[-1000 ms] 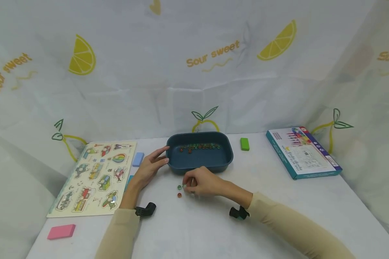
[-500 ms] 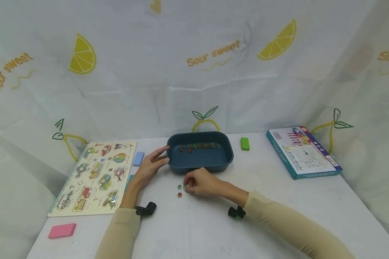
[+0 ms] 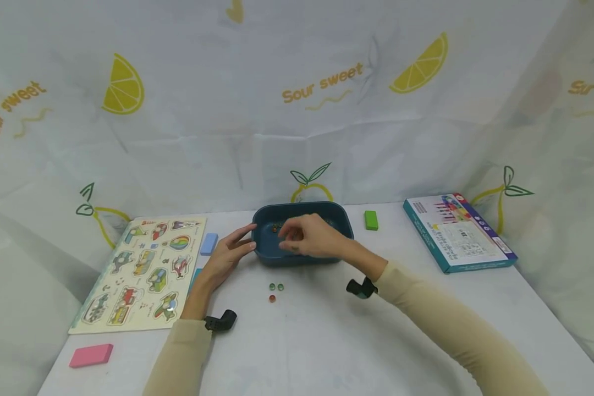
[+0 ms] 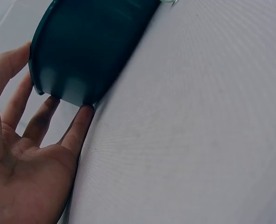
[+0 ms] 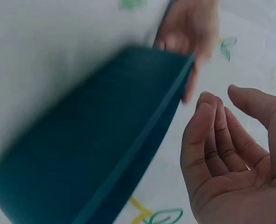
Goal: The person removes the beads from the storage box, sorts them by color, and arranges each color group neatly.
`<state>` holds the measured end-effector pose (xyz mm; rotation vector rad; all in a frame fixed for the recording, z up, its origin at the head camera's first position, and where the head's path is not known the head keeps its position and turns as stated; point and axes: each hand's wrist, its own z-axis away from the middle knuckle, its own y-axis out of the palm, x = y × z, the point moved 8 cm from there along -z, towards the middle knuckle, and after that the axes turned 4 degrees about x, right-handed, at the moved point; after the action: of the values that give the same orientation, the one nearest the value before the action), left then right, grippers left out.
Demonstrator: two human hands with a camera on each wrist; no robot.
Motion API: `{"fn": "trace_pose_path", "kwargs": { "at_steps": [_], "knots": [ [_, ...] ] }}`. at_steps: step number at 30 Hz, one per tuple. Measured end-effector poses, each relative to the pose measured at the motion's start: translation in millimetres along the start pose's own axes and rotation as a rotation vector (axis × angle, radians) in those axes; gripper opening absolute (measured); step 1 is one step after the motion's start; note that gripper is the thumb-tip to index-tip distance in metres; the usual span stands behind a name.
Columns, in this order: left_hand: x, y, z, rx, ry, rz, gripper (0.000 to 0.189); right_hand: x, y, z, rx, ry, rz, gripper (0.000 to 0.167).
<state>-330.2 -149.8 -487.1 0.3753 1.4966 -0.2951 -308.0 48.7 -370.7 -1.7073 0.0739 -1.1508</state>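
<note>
A dark blue tray [image 3: 266, 254] stands near the back of the white table. My left hand [image 3: 225, 257] touches its left end with spread fingertips, seen closely in the left wrist view. Above the tray's front part is my right hand [image 3: 314, 237], thumb and bent fingers apart, with nothing visible between them in the right wrist view. Two green marbles [image 3: 280, 287] lie side by side in front of the tray, an orange-red marble [image 3: 272, 298] just below them. Inside the tray a few marbles [image 3: 275, 228] show; my right hand hides the others.
At the left lies a picture puzzle board [image 3: 141, 275], with a blue block [image 3: 209, 244] beside it and a pink block [image 3: 91, 356] in front. Right of the tray are a green block [image 3: 371, 220] and a flat printed box [image 3: 459, 232].
My right hand has let go of a green marble beside the other loose ones and risen away to over the tray. My left hand stays at the tray's end.
</note>
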Motion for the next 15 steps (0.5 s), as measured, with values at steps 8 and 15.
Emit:
{"fn": "trace_pose_path", "kwargs": {
  "at_steps": [8, 15],
  "knots": [
    [0.3, -1.5, 1.1, -0.003, -0.003, 0.000, 0.061, -35.2, -33.4, -59.7, 0.088, 0.097, 0.211, 0.031],
    [1.7, -4.0, 1.0, -0.015, -0.011, -0.024, 0.060, -62.7, -23.6, -80.9, 0.200, 0.087, 0.306, 0.017]
  ]
}}
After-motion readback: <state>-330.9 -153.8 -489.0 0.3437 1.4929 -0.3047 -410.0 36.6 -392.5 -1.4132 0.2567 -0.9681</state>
